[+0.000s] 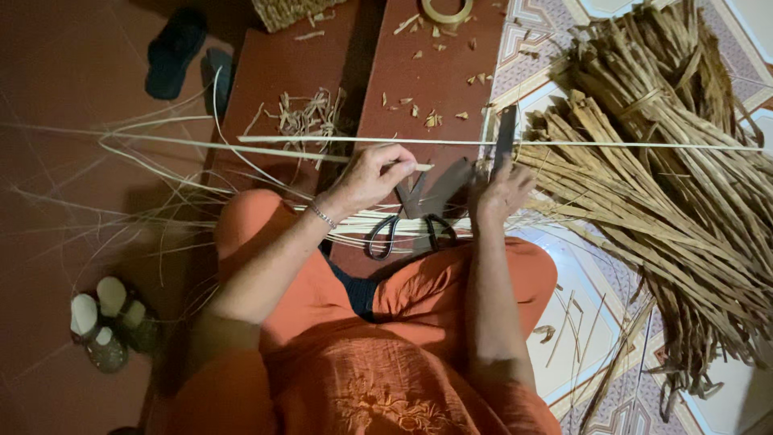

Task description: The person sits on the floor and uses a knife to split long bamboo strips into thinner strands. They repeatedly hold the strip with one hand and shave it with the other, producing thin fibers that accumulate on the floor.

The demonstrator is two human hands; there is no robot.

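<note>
2 hands (439, 181), 1 strip (338, 155), 1 knife (505, 138)

Orange embroidered top (378, 395), orange trousers (419, 286), thin bracelet (323, 215) on left wrist.

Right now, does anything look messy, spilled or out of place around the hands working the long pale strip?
Yes. Small tan trimmings lie scattered over the reddish floor above the hands, with a tangle of shavings nearby. The black-handled scissors lie loose on a bed of pale strips at the knees, under the left hand.
</note>
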